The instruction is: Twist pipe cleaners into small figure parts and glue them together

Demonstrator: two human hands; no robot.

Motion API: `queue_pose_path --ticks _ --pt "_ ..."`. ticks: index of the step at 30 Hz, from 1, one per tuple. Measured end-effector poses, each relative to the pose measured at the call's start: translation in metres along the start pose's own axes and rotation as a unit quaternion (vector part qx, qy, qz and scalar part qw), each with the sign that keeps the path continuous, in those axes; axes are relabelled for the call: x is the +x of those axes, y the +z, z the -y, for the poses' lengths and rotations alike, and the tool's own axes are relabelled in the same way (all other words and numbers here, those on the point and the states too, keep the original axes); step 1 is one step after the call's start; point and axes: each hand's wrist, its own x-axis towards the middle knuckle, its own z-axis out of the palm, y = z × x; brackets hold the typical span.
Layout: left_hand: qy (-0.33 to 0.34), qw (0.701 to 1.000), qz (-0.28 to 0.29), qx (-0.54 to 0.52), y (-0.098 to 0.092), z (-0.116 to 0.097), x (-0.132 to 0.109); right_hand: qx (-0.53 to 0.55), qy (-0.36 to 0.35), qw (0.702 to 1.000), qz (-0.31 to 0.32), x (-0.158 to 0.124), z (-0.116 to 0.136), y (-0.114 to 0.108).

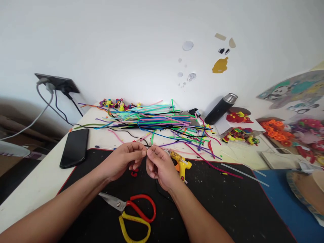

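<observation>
My left hand (128, 156) and my right hand (161, 165) meet over the back edge of the black mat (215, 202), both closed in a pinch. A thin black pipe cleaner (147, 143) shows at their touching fingertips; most of it is hidden. Just behind my right hand lies a yellow glue gun (183, 165), partly covered by it. Small red curled pieces (134, 173) rest on the mat below my left fingers. Nearer to me are open scissors (121, 205) with one red and one yellow handle.
Many coloured pipe cleaners (162, 118) are heaped along the wall. A phone (74, 147) lies at the left, and a black thermos (220, 109) leans at the back right. Clear glue sticks (245, 174) cross the mat's right edge. Orange flower shapes (277, 132) sit at the far right.
</observation>
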Motion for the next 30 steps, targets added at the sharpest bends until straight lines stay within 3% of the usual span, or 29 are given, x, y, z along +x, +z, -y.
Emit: queue_pose_path --ticks 30 --pt "0.075 0.992 -0.054 0.080 0.0019 -0.0003 -0.0014 -0.034 -0.008 0.999 -0.029 -0.0019 0.0035 -0.0024"
